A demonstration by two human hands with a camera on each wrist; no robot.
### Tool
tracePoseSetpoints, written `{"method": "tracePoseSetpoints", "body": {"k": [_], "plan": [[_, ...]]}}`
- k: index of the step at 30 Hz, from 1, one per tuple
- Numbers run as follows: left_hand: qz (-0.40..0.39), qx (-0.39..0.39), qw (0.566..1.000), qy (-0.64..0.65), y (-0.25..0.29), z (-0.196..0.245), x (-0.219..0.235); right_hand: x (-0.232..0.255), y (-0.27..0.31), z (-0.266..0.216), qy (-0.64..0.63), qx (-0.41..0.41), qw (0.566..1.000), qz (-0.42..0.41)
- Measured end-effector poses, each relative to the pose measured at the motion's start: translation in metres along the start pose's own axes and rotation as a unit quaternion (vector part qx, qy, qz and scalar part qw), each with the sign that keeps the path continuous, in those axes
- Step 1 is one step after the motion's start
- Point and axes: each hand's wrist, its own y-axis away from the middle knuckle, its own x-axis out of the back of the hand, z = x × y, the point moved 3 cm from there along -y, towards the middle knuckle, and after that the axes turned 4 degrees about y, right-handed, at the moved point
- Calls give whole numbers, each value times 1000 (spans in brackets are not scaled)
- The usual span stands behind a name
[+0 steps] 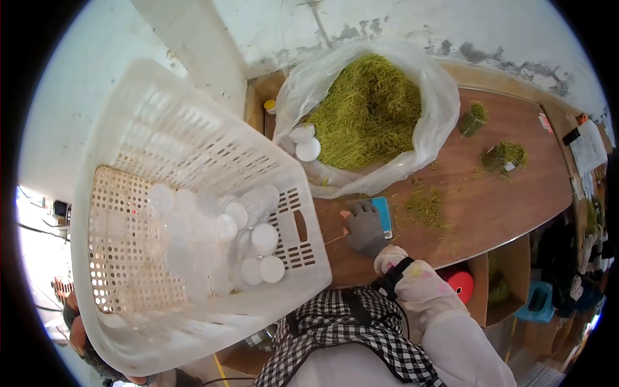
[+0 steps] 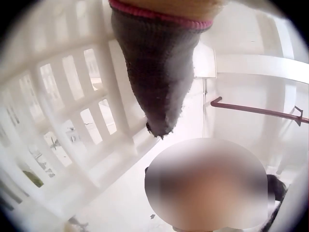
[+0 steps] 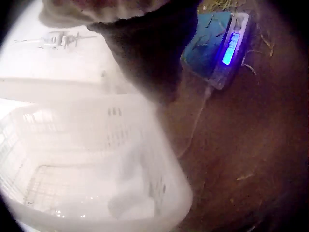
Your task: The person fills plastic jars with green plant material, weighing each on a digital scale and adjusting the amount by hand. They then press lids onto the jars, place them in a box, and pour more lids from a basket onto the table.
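Observation:
My right hand (image 1: 366, 229), in a grey glove with bare fingertips, rests at the left side of a small blue digital scale (image 1: 382, 214) on the brown table. In the right wrist view the lit display (image 3: 231, 48) shows beside the dark glove. A large white plastic basket (image 1: 213, 145) stands tilted at the left, holding several clear jars with white lids (image 1: 264, 238). My left hand (image 2: 157, 72), gloved, shows only in the left wrist view, close beside the basket's slatted wall (image 2: 108, 87); its fingers are mostly hidden, so I cannot tell whether they grip.
Behind the scale is a clear plastic bag (image 1: 442, 97) of dry green herb (image 1: 371, 109), with two white lids (image 1: 308, 149) at its left edge. Loose herb (image 1: 425, 205) lies right of the scale. Two herb-filled containers (image 1: 474, 119) stand farther right. A cardboard box (image 1: 509, 277) sits below the table.

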Motion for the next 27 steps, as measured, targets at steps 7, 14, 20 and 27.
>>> {"method": "tracePoseSetpoints", "body": {"k": [7,14,20,27], "plan": [[-51,40,995,80,14,-7,-6,-16,19,42,152,10,987,-50],[-79,-83,993,-27,8,5,-6,-15,54,63,123,-49,990,-54],[-20,-33,997,74,11,22,-18,17,46,52,76,-69,992,-78],[-58,-39,997,32,11,32,-16,67,-7,-19,-174,50,982,-51]]}}
